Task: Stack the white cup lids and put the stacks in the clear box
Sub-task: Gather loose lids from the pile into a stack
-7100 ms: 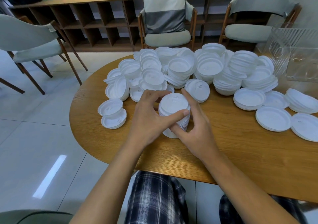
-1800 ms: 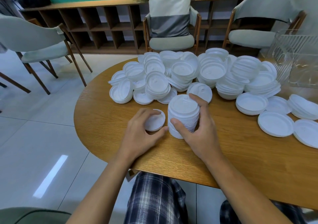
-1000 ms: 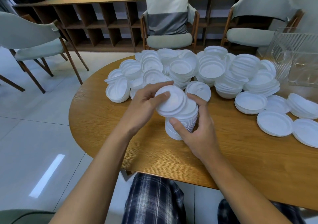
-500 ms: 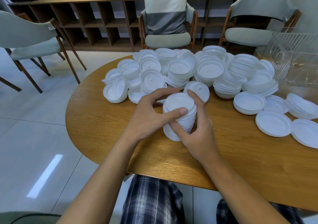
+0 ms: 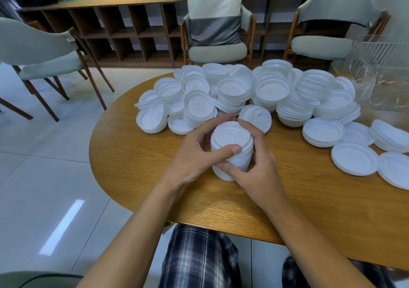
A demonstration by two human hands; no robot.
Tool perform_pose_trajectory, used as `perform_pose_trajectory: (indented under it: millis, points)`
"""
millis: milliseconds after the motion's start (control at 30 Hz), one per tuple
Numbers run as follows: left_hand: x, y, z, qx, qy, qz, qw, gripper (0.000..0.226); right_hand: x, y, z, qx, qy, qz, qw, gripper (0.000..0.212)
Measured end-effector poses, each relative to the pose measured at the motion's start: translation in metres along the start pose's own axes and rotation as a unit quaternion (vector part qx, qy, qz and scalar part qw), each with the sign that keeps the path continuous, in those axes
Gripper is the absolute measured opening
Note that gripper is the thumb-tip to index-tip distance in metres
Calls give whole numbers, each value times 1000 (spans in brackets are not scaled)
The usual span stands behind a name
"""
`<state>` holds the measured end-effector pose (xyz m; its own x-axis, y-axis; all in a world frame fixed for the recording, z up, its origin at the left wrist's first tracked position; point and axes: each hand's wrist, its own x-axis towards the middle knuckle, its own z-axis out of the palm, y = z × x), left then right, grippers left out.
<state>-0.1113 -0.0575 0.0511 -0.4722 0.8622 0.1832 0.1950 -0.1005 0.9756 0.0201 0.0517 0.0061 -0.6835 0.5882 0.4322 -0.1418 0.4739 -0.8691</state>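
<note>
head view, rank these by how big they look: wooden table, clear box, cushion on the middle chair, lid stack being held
1. wooden table
2. cushion and clear box: about alike; the frame edge cuts the box, so unranked
3. lid stack, smallest though nearest

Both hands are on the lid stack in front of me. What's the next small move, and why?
Probably press the top lid down to seat it. The left hand has its thumb on the top rim of the stack and the right hand cups its side, so both are placed to square it.
</note>
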Motion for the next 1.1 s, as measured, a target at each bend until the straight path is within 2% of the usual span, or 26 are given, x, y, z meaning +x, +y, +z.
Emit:
perform_pose_trajectory:
  millis: [400, 667, 733, 800, 867, 933, 1000, 1100]
  points:
    - [-4, -3, 7, 32, 11, -4, 999, 54, 1, 3, -8, -52, -47, 8, 997, 97]
    - [7, -3, 44, 46, -22, 21, 998, 54, -6, 5, -57, -73, -2, 13, 997, 92]
    - [15, -7, 50, 51, -4, 28, 998, 47, -8, 8, -75, -83, 16, 15, 996, 92]
    - [25, -15, 54, 62, 50, 33, 996, 40, -9, 12, -91, -92, 28, 22, 995, 92]
    - [36, -26, 57, 113, 116, 45, 986, 32, -11, 14, -103, -97, 35, 25, 994, 91]
    - [47, -38, 61, 208, 157, 82, 962, 38, -12, 16, -110, -95, 40, 27, 994, 90]
    - [59, -49, 65, 290, 154, 119, 937, 48, -13, 18, -112, -91, 42, 24, 995, 90]
    - [75, -59, 70, 340, 125, 133, 923, 66, -12, 21, -111, -90, 42, 18, 995, 91]
